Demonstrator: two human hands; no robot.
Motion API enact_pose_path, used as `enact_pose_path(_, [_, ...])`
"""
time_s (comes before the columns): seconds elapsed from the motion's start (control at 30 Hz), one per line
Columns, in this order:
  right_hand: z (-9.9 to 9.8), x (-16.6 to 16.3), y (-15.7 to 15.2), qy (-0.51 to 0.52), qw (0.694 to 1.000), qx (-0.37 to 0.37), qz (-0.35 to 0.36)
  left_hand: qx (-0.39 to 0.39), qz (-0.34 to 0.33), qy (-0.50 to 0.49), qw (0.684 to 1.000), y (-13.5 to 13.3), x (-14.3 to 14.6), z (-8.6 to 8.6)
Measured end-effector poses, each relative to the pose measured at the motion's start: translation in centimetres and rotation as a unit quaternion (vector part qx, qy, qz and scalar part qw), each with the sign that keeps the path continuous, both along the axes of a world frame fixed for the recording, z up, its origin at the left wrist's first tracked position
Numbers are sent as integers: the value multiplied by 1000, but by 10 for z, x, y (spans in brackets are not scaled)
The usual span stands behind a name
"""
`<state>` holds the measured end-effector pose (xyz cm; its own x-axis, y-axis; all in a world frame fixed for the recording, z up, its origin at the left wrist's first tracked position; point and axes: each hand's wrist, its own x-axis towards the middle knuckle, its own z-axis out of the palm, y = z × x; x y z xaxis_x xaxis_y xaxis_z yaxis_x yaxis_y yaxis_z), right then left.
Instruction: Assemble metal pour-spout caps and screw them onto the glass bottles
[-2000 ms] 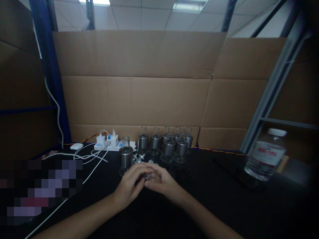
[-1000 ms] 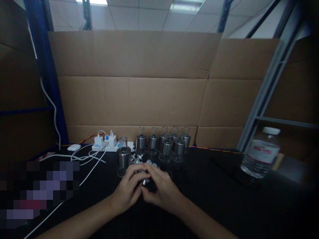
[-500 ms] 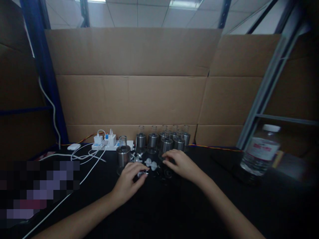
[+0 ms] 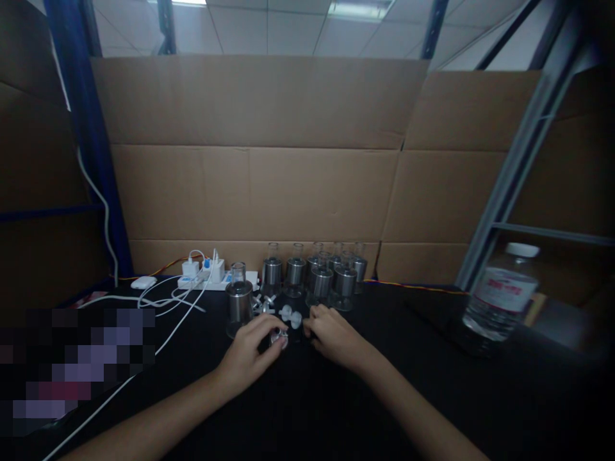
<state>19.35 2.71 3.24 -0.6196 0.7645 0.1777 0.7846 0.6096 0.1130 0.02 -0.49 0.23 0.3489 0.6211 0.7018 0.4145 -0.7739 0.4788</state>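
Observation:
My left hand [image 4: 250, 349] pinches a small, clear, round piece [image 4: 279, 337] between thumb and fingers. Facing it, my right hand [image 4: 334, 336] has its fingers curled down close to the black table; whatever they hold is hidden. Two white, round plastic pieces [image 4: 291, 316] lie between and just beyond the hands. Behind the left fingertips sit a few silvery, spoked parts [image 4: 264, 303]. An upright glass vessel with a metal sleeve [image 4: 239, 299] stands left of these parts. Several similar glass vessels [image 4: 321, 282] are grouped at the back, beyond my right hand.
A white power strip [image 4: 223, 282] with plugged-in chargers and loose white cables [image 4: 170, 301] occupies the back left. To the right stands a large water bottle [image 4: 502, 291] with a white cap. Cardboard panels [image 4: 254, 192] wall the black table [image 4: 288, 410] at the back.
My right hand has come down and slightly left, its fingers more curled, covering a dark round item seen there before. The piece in my left hand now shows its round face.

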Motion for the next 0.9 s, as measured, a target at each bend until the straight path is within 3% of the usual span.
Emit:
enact_pose_path(0.2, [7, 3, 0, 71, 997, -17, 22, -30, 3, -18, 999, 2, 0, 0])
enact_pose_path(0.33, [13, -1, 1, 245, 966, -78, 31, -45, 10, -14, 999, 3, 0, -2])
enact_pose_path(0.4, [15, -6, 0, 378, 911, -159, 45, -52, 19, -20, 998, 3, 0, -3])
enact_pose_path(0.47, [17, -11, -3, 492, 829, -255, 71, -55, 31, -29, 998, 4, 0, -3])
enact_pose_path(0.53, [18, -15, -6, 552, 758, -335, 95, -52, 45, -39, 997, 4, 0, -3])
enact_pose_path(0.6, [17, -17, -9, 565, 720, -388, 107, -51, 54, -45, 996, 4, 0, -2])
enact_pose_path(0.9, [8, -22, -11, 534, 706, -450, 116, -39, 57, -38, 997, 3, 0, 0])
